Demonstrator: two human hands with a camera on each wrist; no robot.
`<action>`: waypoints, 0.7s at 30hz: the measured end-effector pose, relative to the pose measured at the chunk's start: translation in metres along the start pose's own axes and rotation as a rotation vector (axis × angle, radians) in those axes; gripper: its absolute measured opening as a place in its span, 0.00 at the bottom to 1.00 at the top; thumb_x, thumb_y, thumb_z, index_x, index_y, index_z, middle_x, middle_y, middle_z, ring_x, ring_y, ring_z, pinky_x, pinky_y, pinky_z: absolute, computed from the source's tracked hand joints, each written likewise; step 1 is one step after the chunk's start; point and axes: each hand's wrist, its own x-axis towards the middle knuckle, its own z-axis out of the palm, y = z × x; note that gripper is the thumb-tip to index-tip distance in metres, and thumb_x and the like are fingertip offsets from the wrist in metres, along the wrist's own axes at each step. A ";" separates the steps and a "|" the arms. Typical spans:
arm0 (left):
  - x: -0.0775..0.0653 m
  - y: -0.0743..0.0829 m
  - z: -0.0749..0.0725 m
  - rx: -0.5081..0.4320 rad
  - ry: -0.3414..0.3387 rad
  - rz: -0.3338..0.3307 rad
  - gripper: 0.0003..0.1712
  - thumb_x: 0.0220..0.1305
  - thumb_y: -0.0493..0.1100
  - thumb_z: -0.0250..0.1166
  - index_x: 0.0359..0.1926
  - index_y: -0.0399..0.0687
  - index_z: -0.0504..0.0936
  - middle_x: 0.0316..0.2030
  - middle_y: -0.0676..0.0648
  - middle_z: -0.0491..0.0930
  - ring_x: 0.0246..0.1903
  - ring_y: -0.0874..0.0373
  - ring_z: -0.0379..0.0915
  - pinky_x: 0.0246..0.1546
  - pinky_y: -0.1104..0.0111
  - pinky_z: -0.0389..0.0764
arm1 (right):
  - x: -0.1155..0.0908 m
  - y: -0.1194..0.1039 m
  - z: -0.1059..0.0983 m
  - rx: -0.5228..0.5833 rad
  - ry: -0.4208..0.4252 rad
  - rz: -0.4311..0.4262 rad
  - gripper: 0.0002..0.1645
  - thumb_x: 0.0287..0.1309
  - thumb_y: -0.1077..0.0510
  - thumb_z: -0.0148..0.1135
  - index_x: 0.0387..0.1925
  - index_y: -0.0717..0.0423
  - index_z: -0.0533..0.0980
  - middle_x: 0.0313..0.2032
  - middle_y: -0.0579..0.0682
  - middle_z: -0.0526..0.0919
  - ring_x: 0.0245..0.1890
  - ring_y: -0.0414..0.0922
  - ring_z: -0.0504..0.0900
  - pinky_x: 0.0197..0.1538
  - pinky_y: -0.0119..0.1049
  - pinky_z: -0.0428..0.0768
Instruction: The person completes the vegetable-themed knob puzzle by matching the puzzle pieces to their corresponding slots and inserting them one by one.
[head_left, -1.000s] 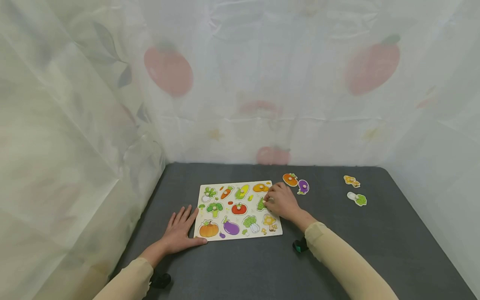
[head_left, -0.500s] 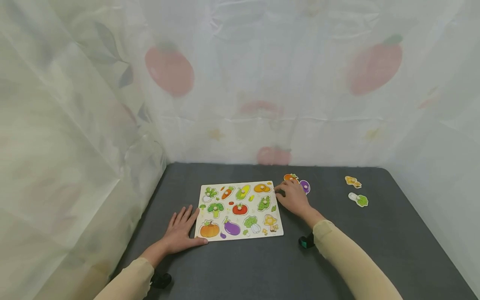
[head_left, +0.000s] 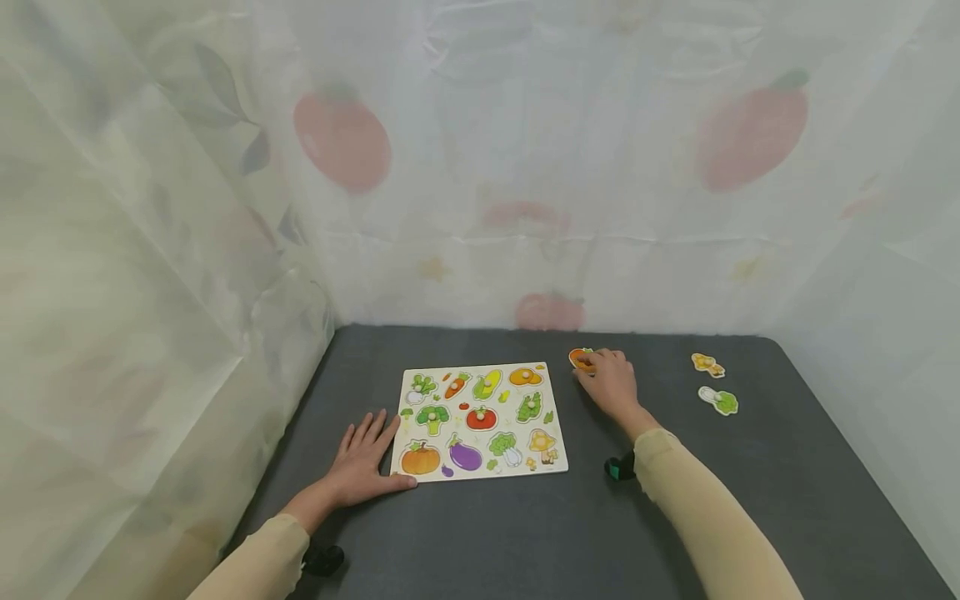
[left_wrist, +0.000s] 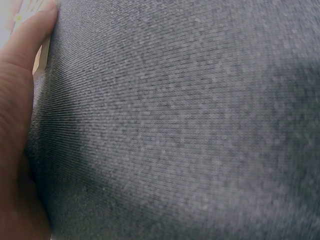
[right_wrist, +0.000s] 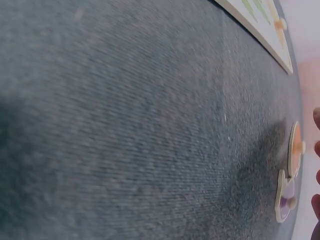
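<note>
In the head view a white vegetable puzzle board (head_left: 467, 442) lies on the dark table. My left hand (head_left: 362, 467) rests with fingers spread at its left edge, the thumb along the front left corner. My right hand (head_left: 611, 383) is over the loose pieces to the right of the board. Its fingertips overlap the orange pumpkin piece (head_left: 577, 357). In the right wrist view a purple eggplant piece (right_wrist: 284, 197) lies beside the pumpkin piece, both with knobs up, and the fingers (right_wrist: 317, 149) show a gap from them. The hand hides the eggplant in the head view.
Two more loose pieces, a yellow mushroom (head_left: 707, 364) and a bok choy (head_left: 718, 400), lie farther right on the grey cloth-covered table (head_left: 480, 542). A pale printed curtain (head_left: 450, 283) stands behind the table and along both sides.
My right hand has left the green piece at the board's right side and moved right and back, over the pumpkin and eggplant pieces. The left hand has stayed put.
</note>
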 end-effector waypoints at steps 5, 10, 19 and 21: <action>-0.001 0.001 -0.001 0.006 -0.011 -0.003 0.68 0.52 0.77 0.69 0.81 0.42 0.54 0.78 0.31 0.49 0.76 0.30 0.38 0.71 0.35 0.37 | 0.004 0.003 -0.003 -0.017 0.038 0.061 0.24 0.64 0.49 0.70 0.53 0.61 0.84 0.52 0.62 0.82 0.56 0.64 0.73 0.55 0.62 0.70; 0.000 0.002 -0.002 0.028 -0.025 -0.019 0.68 0.52 0.78 0.69 0.81 0.42 0.54 0.78 0.32 0.49 0.77 0.31 0.39 0.71 0.35 0.37 | 0.007 0.003 -0.006 -0.038 0.064 0.096 0.22 0.65 0.49 0.69 0.53 0.60 0.85 0.51 0.62 0.82 0.56 0.65 0.72 0.57 0.64 0.68; 0.000 0.001 -0.001 0.017 -0.026 -0.019 0.69 0.52 0.78 0.68 0.81 0.43 0.53 0.79 0.32 0.48 0.77 0.31 0.37 0.71 0.35 0.36 | 0.011 0.006 -0.001 -0.059 0.068 0.172 0.22 0.68 0.45 0.66 0.51 0.57 0.86 0.52 0.63 0.82 0.56 0.66 0.71 0.58 0.65 0.65; 0.001 0.000 0.000 0.009 -0.024 -0.015 0.69 0.52 0.78 0.68 0.81 0.43 0.53 0.78 0.32 0.48 0.77 0.31 0.37 0.71 0.35 0.36 | 0.011 0.007 0.001 -0.052 0.063 0.198 0.22 0.68 0.44 0.66 0.52 0.57 0.86 0.52 0.63 0.81 0.56 0.66 0.70 0.58 0.65 0.64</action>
